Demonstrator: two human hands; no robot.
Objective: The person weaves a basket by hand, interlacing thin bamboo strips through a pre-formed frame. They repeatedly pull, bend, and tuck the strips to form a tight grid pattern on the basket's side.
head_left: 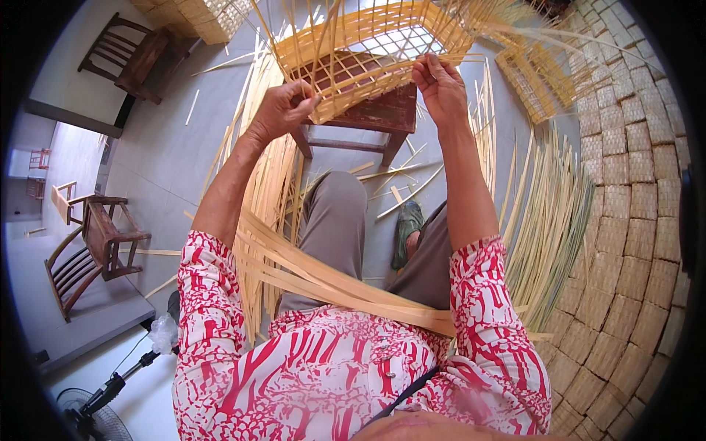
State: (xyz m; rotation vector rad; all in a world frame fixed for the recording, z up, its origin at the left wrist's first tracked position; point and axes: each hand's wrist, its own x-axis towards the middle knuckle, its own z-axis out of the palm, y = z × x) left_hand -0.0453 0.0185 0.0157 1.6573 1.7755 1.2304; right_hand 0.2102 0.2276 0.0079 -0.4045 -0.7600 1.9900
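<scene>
A yellow, openwork basket (pixel 368 87) of flat woven strips, its long axis running roughly left to right, is set over a worn wooden stool (pixel 379 116), just beyond the left hand (pixel 283 110) and right hand (pixel 441 88). Its near left corner is gripped by the left; a slender strip (pixel 469 56) is pinched by the right.

Smooth woven-strip basket (pixel 366 90), scuffed wooden stool (pixel 379 114), matt cloth trousers (pixel 334 220)
</scene>
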